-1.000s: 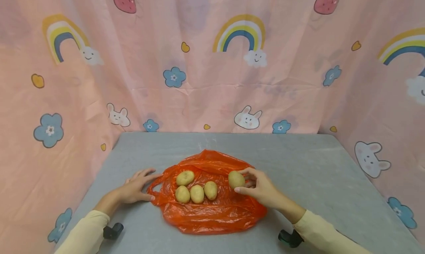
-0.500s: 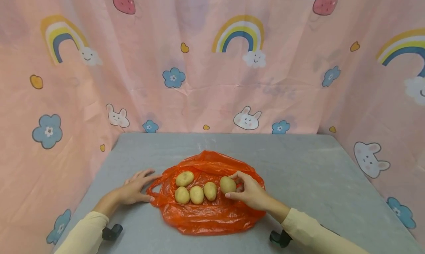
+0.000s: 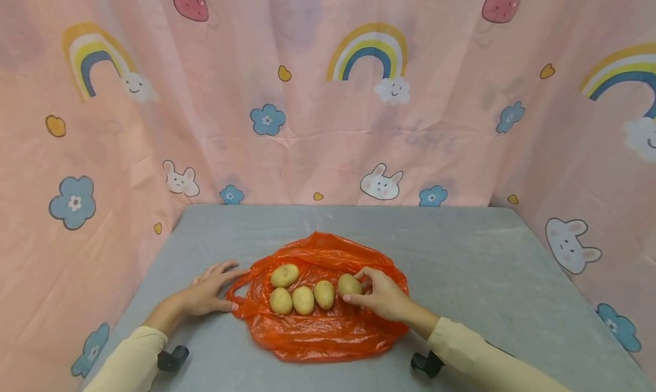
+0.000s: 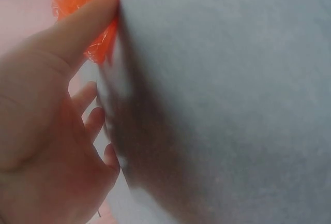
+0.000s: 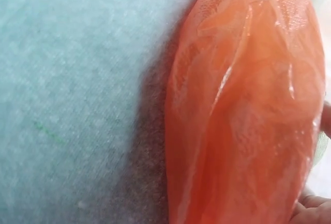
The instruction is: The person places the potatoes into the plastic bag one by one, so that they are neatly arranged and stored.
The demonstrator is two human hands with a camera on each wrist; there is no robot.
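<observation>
An orange-red plastic bag (image 3: 323, 338) lies spread out in the head view, with potatoes on it. Three potatoes, among them a middle one (image 3: 303, 300), form a row, and another potato (image 3: 285, 276) lies behind the row's left end. My right hand (image 3: 385, 296) pinches one more potato (image 3: 349, 286) between thumb and fingers, at the row's right end. At the bag's left handle (image 3: 240, 301) my left hand (image 3: 207, 292) rests with fingers spread, its thumb and fingertips at the plastic. The right wrist view is mostly filled by the bag (image 5: 243, 110).
The grey table (image 3: 461, 255) extends beyond the bag on all sides. A pink printed curtain (image 3: 318, 152) closes off the back and both sides. Dark wrist devices, such as the one by the left sleeve (image 3: 173, 358), sit under both wrists.
My right hand has carried its potato leftward and down, bringing it up beside the right end of the row. The left hand and the other potatoes have stayed put.
</observation>
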